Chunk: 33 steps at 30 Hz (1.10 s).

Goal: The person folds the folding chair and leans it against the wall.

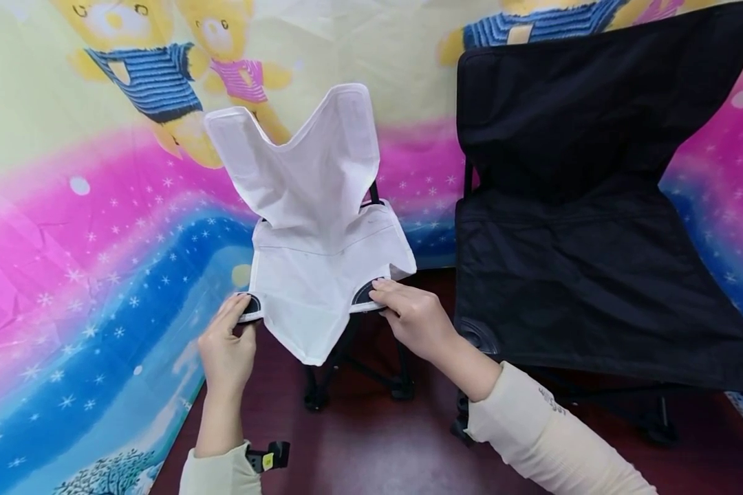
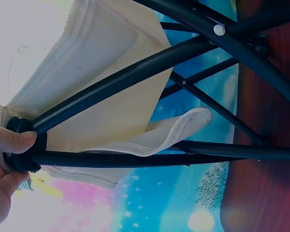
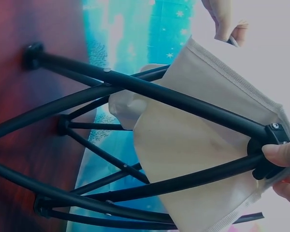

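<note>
A small folding chair with a white fabric seat and back stands in the middle of the head view, its back dipping in a V. My left hand pinches the seat's front left corner at a black patch. At the front right corner, my right hand grips the other black patch. Between the hands the front of the fabric sags to a point. Under each thumb in the wrist views is a black plastic joint, where dark frame tubes meet. The crossed legs show below the fabric.
A larger black folding chair stands close on the right. Behind both hangs a colourful backdrop with bears and snowflakes. The chairs stand on a dark red, glossy surface. A black strap device is on the left wrist.
</note>
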Tool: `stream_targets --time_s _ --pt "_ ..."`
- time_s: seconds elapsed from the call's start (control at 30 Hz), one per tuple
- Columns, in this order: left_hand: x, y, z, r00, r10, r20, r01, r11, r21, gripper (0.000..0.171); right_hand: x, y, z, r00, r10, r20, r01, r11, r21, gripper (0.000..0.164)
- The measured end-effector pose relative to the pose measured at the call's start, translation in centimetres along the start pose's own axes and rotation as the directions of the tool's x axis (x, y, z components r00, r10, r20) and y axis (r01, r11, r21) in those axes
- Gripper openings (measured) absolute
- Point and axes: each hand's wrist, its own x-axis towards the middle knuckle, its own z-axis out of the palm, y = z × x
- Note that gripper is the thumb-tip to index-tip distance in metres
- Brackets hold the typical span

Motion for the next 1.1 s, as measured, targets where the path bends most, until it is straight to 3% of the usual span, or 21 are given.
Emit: stream_targets --time_s 0.23,1.1 --pt "0.1 0.1 -0.2 1.000 -0.018 0.001 0.018 1.000 0.016 0.036 0.3 0.0 0.2 1.000 0.019 0.015 -0.019 0.999 0.032 0.028" --pt "0.7 1.4 0.5 0.999 0.040 -0.005 -0.040 0.999 -0.024 0.035 1.1 0.1 -0.5 0.997 0.064 0.033 -0.066 0.995 0.069 0.027"
